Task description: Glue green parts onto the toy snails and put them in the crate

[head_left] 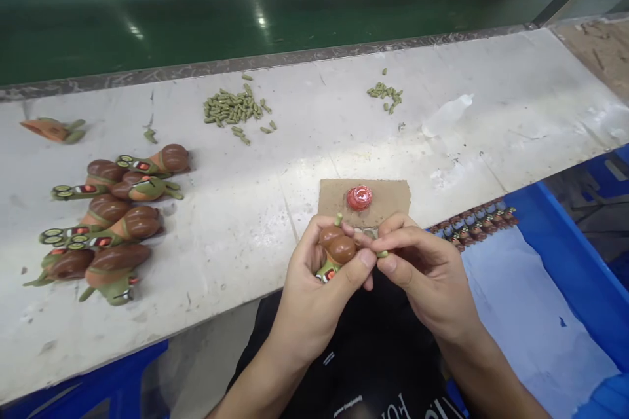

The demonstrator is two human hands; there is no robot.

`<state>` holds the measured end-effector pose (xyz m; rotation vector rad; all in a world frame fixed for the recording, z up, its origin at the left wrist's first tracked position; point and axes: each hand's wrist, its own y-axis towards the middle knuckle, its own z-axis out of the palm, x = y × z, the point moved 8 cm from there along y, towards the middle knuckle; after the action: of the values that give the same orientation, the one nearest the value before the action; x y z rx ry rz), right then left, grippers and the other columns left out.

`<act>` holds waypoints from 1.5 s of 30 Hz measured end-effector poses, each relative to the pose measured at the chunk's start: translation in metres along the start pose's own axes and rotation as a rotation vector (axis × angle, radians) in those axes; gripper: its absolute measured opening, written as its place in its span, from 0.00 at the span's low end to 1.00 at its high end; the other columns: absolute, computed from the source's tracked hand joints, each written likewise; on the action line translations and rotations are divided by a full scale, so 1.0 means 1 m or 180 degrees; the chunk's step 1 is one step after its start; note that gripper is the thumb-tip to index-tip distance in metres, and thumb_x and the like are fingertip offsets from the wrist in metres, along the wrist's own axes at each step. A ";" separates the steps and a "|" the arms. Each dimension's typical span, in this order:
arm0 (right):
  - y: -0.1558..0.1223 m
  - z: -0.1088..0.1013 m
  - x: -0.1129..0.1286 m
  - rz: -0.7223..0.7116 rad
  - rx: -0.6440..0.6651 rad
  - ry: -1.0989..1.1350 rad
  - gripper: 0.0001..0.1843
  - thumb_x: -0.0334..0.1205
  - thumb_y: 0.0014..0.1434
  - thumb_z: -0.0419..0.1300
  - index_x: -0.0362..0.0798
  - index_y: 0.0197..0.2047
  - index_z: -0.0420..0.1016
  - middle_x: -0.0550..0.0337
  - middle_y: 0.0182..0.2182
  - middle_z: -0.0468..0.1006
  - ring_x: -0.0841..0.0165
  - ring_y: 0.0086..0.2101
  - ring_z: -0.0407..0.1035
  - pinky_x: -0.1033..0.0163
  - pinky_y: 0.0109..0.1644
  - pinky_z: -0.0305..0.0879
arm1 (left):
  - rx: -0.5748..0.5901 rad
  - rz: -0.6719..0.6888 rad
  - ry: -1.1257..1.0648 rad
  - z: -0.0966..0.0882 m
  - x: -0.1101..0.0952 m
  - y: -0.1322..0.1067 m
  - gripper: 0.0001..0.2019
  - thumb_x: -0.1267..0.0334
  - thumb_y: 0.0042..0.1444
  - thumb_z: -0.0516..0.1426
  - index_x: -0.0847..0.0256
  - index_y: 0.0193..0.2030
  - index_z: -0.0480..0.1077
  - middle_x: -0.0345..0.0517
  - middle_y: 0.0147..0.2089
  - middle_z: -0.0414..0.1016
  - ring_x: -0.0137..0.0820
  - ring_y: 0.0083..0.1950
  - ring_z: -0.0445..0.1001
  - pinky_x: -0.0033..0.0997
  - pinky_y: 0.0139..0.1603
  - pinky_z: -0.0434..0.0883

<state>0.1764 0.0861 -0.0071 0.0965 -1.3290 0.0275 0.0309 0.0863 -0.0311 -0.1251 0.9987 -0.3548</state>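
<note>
My left hand grips a brown and green plastic toy figure with two domed brown parts, and a small green peg sticks up from it. My right hand pinches a second green peg between thumb and finger, right beside the toy. Just beyond my hands lies a piece of cardboard with a round red cap on it. Several finished-looking toy figures lie to the left, and two heaps of green pegs sit farther back.
The white scuffed workbench runs across the view, with a green conveyor belt behind it. A blue crate lined with plastic sits at the right, and a strip of small printed figures lies at its edge. A dark cloth lies below my hands.
</note>
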 end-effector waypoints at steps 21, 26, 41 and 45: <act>0.059 -0.007 0.045 -0.0925 -0.0341 -0.2863 0.09 0.32 0.72 0.72 0.57 0.41 0.91 0.60 0.35 0.84 0.59 0.39 0.78 0.49 0.44 0.78 | -0.0321 0.1765 0.3638 -0.010 -0.039 -0.014 0.09 0.64 0.77 0.67 0.51 0.59 0.74 0.43 0.50 0.87 0.42 0.48 0.81 0.44 0.54 0.69; 0.058 -0.004 0.048 -0.1057 -0.0227 -0.3143 0.10 0.29 0.73 0.70 0.54 0.41 0.89 0.58 0.36 0.84 0.58 0.39 0.78 0.50 0.42 0.74 | -0.0297 0.1875 0.3898 -0.006 -0.033 -0.008 0.07 0.66 0.78 0.65 0.53 0.56 0.72 0.43 0.48 0.88 0.44 0.47 0.81 0.44 0.51 0.66; 0.049 -0.010 0.048 -0.0882 -0.0368 -0.2899 0.09 0.30 0.73 0.71 0.54 0.42 0.90 0.61 0.37 0.85 0.66 0.37 0.77 0.59 0.39 0.76 | -0.0350 0.1634 0.3718 -0.007 -0.035 -0.007 0.10 0.70 0.75 0.65 0.52 0.57 0.75 0.40 0.46 0.82 0.41 0.49 0.78 0.42 0.54 0.70; 0.037 -0.020 0.040 -0.0504 -0.0719 -0.1889 0.06 0.33 0.74 0.73 0.55 0.43 0.90 0.64 0.40 0.87 0.70 0.39 0.82 0.66 0.40 0.80 | -0.0209 0.1360 0.2861 -0.014 -0.037 -0.009 0.12 0.67 0.75 0.68 0.47 0.59 0.76 0.36 0.48 0.81 0.34 0.48 0.80 0.35 0.53 0.74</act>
<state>0.2029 0.1232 0.0292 0.0159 -1.9022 -0.3063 -0.0012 0.0913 -0.0070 0.2122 1.8825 0.0403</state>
